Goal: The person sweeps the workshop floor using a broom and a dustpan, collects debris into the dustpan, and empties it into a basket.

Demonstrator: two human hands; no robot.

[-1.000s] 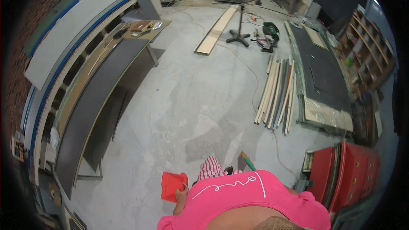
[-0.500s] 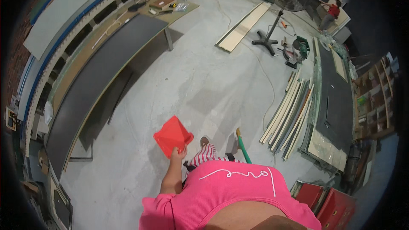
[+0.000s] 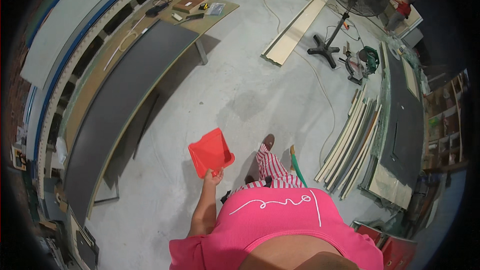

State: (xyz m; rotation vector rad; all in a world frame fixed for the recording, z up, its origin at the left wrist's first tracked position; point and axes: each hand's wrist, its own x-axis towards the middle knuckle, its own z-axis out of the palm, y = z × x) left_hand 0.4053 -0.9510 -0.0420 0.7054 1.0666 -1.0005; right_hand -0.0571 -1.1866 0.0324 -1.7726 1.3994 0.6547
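Note:
My left hand (image 3: 214,176) is closed round the short handle of a red dustpan (image 3: 210,151). The pan hangs above the concrete floor, ahead and to the left of my legs. My right hand and forearm are not in view. By my right leg a slim green thing with a tan end (image 3: 295,166) sticks out, probably a hand brush; its other end is hidden behind my pink shirt. I cannot see what holds it.
A long workbench with a dark panel (image 3: 125,75) runs along the left. Bundled strips (image 3: 347,142) lie at right, near a mitre saw (image 3: 361,64) and a standing fan (image 3: 326,50). A cable (image 3: 325,92) crosses the floor. Another person (image 3: 400,12) works far right.
I have stepped forward, one foot now further ahead. The dustpan has turned and shifted slightly right with my left hand. The fan and bench have shifted in the view.

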